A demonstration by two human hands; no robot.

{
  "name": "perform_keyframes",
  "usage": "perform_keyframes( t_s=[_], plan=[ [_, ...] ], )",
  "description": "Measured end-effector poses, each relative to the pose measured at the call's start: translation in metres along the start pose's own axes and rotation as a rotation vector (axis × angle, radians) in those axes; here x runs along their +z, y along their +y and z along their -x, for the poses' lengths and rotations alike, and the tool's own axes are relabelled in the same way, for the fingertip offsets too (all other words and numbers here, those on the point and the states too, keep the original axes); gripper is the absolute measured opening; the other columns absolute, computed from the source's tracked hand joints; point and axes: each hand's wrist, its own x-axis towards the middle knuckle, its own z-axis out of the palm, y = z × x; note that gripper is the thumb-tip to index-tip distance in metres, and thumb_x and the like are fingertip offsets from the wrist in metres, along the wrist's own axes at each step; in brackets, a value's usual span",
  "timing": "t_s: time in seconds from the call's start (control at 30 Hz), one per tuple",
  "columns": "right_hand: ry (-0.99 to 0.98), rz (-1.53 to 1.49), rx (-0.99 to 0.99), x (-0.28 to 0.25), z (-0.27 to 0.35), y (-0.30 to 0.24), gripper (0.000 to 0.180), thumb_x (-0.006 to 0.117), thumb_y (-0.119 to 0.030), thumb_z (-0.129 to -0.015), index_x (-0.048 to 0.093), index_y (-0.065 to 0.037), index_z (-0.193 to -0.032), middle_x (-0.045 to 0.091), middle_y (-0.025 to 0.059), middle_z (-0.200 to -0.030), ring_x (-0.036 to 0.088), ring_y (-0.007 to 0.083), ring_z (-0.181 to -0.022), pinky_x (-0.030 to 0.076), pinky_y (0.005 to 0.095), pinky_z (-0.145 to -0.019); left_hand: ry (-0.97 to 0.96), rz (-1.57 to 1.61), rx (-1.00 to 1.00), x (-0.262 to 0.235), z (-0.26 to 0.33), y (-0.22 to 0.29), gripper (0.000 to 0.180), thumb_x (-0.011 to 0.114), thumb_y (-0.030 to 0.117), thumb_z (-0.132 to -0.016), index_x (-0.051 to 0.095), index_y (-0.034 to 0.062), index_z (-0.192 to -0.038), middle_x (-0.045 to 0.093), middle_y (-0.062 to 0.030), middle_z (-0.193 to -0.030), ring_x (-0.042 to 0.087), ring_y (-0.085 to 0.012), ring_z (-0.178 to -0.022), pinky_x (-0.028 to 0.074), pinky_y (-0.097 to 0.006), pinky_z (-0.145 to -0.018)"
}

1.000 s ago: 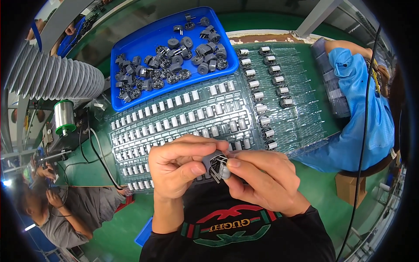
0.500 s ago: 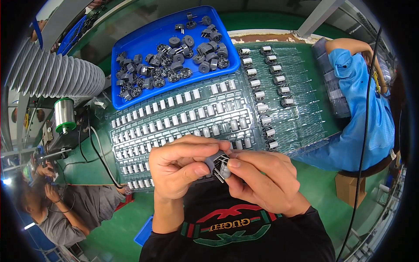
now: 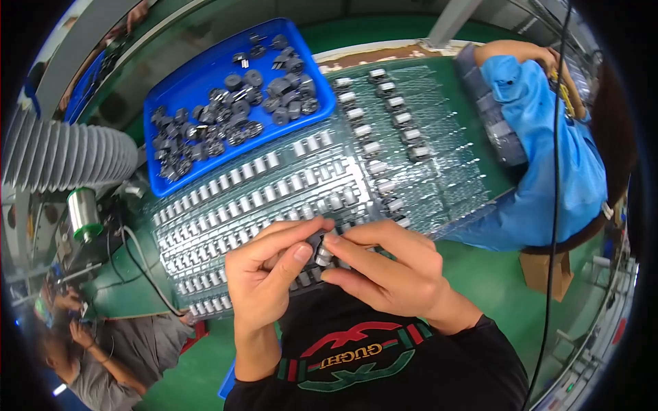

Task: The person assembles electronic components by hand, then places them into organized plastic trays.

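Observation:
Close in front of my chest, both hands meet over one small assembly. My left hand [image 3: 267, 270] is closed on a dark grey round plastic part [image 3: 315, 240], mostly covered by its fingers. My right hand [image 3: 397, 270] pinches a small silver cylinder [image 3: 323, 257] against that part, between thumb and fingertips. How the two join is hidden by the fingers. Beneath and beyond the hands lies a clear plastic tray [image 3: 284, 168] with rows of silver cylinders standing in its pockets.
Beyond the tray, a blue bin [image 3: 154, 179] holds many loose dark round parts. To its right, another clear tray [image 3: 449, 130] carries rows of joined parts. A ribbed grey duct [image 3: 75, 154] and a solder spool [image 3: 85, 214] stand left. People sit at both sides; a black cable [image 3: 556, 171] hangs right.
The whole view has shifted, so the bench appears further left. The grey part has turned in my fingers; its metal pins, plain before, are now mostly hidden, and my right fingers have changed their pinch.

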Motion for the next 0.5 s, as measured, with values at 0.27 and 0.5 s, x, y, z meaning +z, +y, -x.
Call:
perform_keyframes(
  t_s=[0.27, 0.5],
  plan=[
    [-0.078, -0.217, 0.233, -0.035, 0.025, 0.019, 0.023, 0.080, -0.001, -0.069, 0.076, -0.004, -0.092, 0.062, 0.0082, -0.089, 0.064, 0.0149, -0.069, 0.053, 0.0263, -0.059, -0.103, 0.098, -0.308, 0.033, -0.003, -0.008, 0.026, 0.057, -0.002, -0.093, 0.065, -0.0042, -0.117, 0.061, -0.0078, -0.100, 0.060, -0.0113, -0.089, 0.048, -0.023, -0.076],
    [0.000, 0.097, 0.511, -0.086, 0.020, 0.085, 0.013, 0.074, -0.005, -0.077, 0.075, -0.003, -0.091, 0.065, 0.0058, -0.084, 0.062, 0.0157, -0.077, 0.048, 0.0275, -0.068, -0.155, -0.923, 0.373, 0.057, -0.007, -0.030, 0.034, 0.074, 0.007, -0.074, 0.068, 0.0066, -0.107, 0.062, -0.0067, -0.109, 0.059, -0.0291, -0.097, 0.049, -0.040, -0.079]
  ],
)
